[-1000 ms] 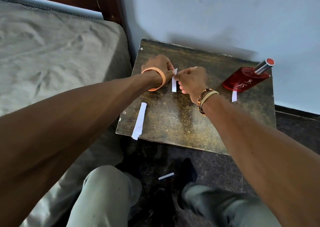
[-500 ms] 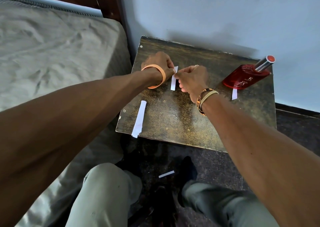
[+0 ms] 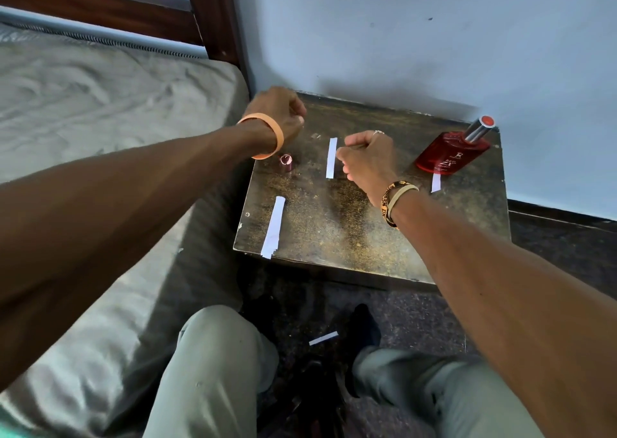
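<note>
Over the dark, worn surface (image 3: pixel 350 237) both forearms reach forward from the bottom corners of the view. The left one crosses above the edge of the bed (image 3: pixel 100 104), and the right one comes in from the lower right.

At the far left corner is the left hand (image 3: pixel 278 117), its back toward the camera and an orange band (image 3: pixel 272 130) round the wrist. Its fingers are curled into a fist and nothing shows inside them.

The right hand (image 3: pixel 367 159) has bracelets (image 3: pixel 399 200) at the wrist and a ring (image 3: pixel 378 133) on one finger. It sits nearer the middle of the surface, also curled shut, with the thumb laid against the forefinger and no object seen in its grip.

Its fingertips are just beside the white paper strip (image 3: pixel 331 157). That strip lies flat on the surface between the two hands and runs away from the person. Whether the fingertips touch its edge cannot be told.

A small pink cap (image 3: pixel 286 163) sits under the left wrist, near the paper strip. A longer strip (image 3: pixel 273 227) lies at the near left edge. A red perfume bottle (image 3: pixel 450 152) sits at the far right, with a short strip (image 3: pixel 435 182) touching its near side. One more strip (image 3: pixel 323 338) lies on the floor (image 3: pixel 417 314) in front of the surface.
</note>
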`<move>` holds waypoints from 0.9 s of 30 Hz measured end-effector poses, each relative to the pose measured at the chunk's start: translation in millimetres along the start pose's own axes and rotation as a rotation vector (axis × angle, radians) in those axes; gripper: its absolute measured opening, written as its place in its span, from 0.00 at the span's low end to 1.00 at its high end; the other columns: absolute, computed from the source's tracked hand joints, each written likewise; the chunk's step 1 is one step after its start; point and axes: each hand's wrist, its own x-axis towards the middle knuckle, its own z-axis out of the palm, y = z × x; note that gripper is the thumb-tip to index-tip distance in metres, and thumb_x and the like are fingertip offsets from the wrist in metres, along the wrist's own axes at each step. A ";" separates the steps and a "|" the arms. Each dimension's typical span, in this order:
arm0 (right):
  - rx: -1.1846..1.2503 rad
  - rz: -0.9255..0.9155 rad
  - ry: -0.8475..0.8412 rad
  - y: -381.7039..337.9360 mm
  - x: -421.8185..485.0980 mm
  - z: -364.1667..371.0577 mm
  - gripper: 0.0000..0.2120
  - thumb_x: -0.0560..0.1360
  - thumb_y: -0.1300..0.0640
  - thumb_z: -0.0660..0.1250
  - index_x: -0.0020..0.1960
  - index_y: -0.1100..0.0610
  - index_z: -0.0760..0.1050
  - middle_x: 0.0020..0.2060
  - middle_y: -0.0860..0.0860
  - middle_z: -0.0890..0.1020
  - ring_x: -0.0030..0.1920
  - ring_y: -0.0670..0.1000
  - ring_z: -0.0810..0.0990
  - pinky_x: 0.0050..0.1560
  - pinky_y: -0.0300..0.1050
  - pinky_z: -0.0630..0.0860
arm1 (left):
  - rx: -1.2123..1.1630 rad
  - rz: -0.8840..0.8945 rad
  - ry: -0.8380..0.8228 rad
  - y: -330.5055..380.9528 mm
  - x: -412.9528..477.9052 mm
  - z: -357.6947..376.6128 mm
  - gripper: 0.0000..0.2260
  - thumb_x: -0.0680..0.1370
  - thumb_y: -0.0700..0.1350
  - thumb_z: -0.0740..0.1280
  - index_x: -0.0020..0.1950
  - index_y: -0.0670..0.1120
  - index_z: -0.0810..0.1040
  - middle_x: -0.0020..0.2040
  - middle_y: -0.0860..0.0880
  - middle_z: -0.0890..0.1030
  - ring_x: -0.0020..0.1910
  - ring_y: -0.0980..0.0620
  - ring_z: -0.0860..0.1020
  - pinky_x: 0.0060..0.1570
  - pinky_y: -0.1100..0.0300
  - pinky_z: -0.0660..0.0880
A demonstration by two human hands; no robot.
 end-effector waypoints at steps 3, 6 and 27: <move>-0.094 -0.118 -0.034 -12.1 -11.0 -0.9 0.09 0.70 0.59 0.75 0.44 0.48 0.77 0.40 0.47 0.82 0.41 0.48 0.82 0.46 0.48 0.82 | 0.015 0.020 0.020 -11.7 -11.3 -15.1 0.11 0.76 0.37 0.64 0.54 0.45 0.82 0.52 0.46 0.84 0.52 0.48 0.80 0.54 0.60 0.74; -0.156 -0.212 -0.132 -21.4 -18.9 6.1 0.11 0.71 0.60 0.75 0.52 0.52 0.79 0.39 0.45 0.79 0.39 0.43 0.78 0.43 0.40 0.78 | 0.004 0.014 -0.047 -26.4 -24.4 -18.7 0.13 0.73 0.36 0.67 0.55 0.45 0.82 0.51 0.47 0.83 0.51 0.49 0.80 0.52 0.63 0.73; -0.198 -0.278 -0.206 -24.4 -43.3 35.0 0.11 0.70 0.61 0.77 0.52 0.54 0.85 0.41 0.47 0.83 0.45 0.48 0.82 0.51 0.48 0.81 | -0.167 -0.025 -0.077 -37.8 -53.5 5.8 0.12 0.66 0.46 0.79 0.48 0.46 0.85 0.43 0.49 0.85 0.43 0.55 0.82 0.46 0.65 0.75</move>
